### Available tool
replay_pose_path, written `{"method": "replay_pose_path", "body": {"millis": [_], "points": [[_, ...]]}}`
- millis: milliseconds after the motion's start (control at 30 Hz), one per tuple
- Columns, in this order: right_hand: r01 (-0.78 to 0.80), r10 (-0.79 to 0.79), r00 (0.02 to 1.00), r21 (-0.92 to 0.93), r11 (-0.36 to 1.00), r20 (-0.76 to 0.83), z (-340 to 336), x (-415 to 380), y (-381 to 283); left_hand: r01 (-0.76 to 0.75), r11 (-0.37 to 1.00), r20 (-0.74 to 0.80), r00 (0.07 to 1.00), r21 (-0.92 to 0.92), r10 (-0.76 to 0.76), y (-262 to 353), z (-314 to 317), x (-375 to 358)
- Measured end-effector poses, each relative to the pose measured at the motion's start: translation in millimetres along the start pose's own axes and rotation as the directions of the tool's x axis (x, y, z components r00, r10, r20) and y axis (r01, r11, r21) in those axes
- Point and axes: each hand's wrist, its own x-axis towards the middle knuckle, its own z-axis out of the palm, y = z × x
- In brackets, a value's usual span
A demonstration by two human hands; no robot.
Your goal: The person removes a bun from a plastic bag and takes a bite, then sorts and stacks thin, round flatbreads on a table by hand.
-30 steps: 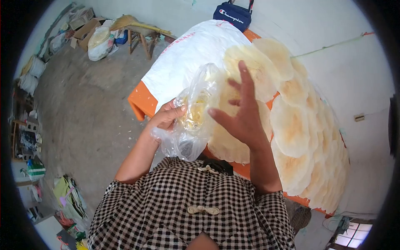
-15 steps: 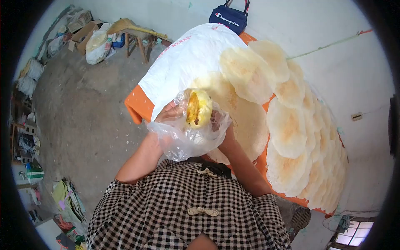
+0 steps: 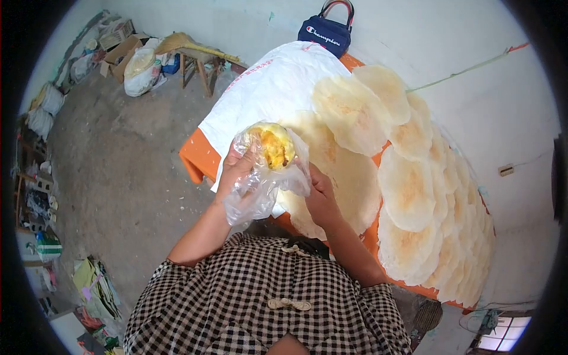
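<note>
A round yellow bun (image 3: 277, 145), bitten or torn open with orange filling showing, sits in a clear plastic bag (image 3: 251, 201) in front of my chest. My left hand (image 3: 238, 170) is closed around the bun's left side through the bag. At the bag's right edge, my right hand (image 3: 321, 192) is closed, its fingers pinching the plastic. Just beyond both hands are large thin round flatbreads (image 3: 349, 183) and a white printed sheet (image 3: 260, 89) on an orange-covered table (image 3: 198, 155).
Many overlapping flatbreads (image 3: 408, 189) cover the table's right side. A dark blue bag (image 3: 325, 32) stands at its far end by the wall. A wooden stool (image 3: 198, 68) with a broom (image 3: 189, 42), a cardboard box (image 3: 121, 56) and sacks line the far left.
The bun has turned so its open side faces me more, and it has shifted slightly left. My right hand has come away from the bun to the bag's edge. The bag is gathered tighter.
</note>
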Motion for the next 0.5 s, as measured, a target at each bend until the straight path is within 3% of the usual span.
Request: {"method": "replay_pose_path", "body": {"millis": [67,133,267,367,500], "points": [[0.014,-0.022,0.999,0.167,0.986,0.043,5,1,0,-0.073,0.993,0.002,0.997,0.093,0.073,-4,2,-1],[0.028,-0.03,0.999,0.112,0.993,0.012,6,1,7,-0.146,0.978,0.053,0.989,0.148,0.14,-13,-1,-3],[0.005,0.007,0.997,0.169,0.986,-0.074,12,-1,1,-0.075,0.994,0.052,0.996,0.081,0.071,-17,0,-6],[-0.051,0.068,0.985,0.112,0.992,-0.156,9,-5,0,-0.045,0.99,0.068,0.997,0.136,0.036,-16,4,-8],[-0.107,0.175,0.967,0.329,0.938,-0.187,2,-6,1,-0.019,0.948,0.042,0.999,0.319,0.006,-10,1,-10]]}}
